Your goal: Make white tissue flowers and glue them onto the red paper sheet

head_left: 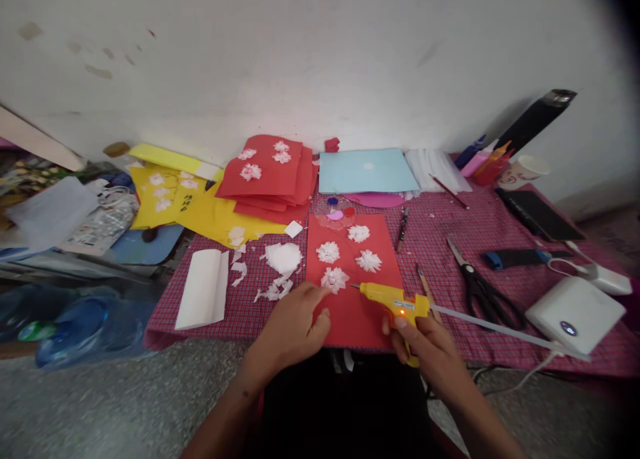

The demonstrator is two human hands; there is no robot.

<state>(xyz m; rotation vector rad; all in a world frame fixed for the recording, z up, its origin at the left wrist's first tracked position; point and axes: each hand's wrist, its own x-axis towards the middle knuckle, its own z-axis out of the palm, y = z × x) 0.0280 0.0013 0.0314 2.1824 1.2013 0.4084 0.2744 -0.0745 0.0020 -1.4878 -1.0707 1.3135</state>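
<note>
At the lower center of the frame, a red sheet (357,322) reaches down to the front edge of a checked tablecloth (435,236), with the person's dark-clad lap just below. White paper scraps (283,258) crowd the sheet's left side, and a folded white paper (200,289) lies farther left. To the right, a strip of bare cloth runs between a dark pen (402,230) and black-handled scissors (483,286); a white box (575,316) occupies the lower right. A stack of red sheets (233,187) and a pale blue sheet (360,172) line the upper middle, near the wall.

The left hand (295,319) comes in from the lower left, back upward, thumb and index finger a narrow gap apart beside the lowest of four white paper flowers (334,280); whether a fingertip touches its petals cannot be told. The right hand (430,346), at lower right of center, wraps its fingers firmly around the handle of a yellow glue gun (383,292).

The gun lies nearly level over the red sheet, nozzle aimed left close to that same flower. An orange light glows on its body, and a long translucent glue stick (500,327) juts from its rear toward the white box. The ruffled flowers cluster on the sheet's upper half.
</note>
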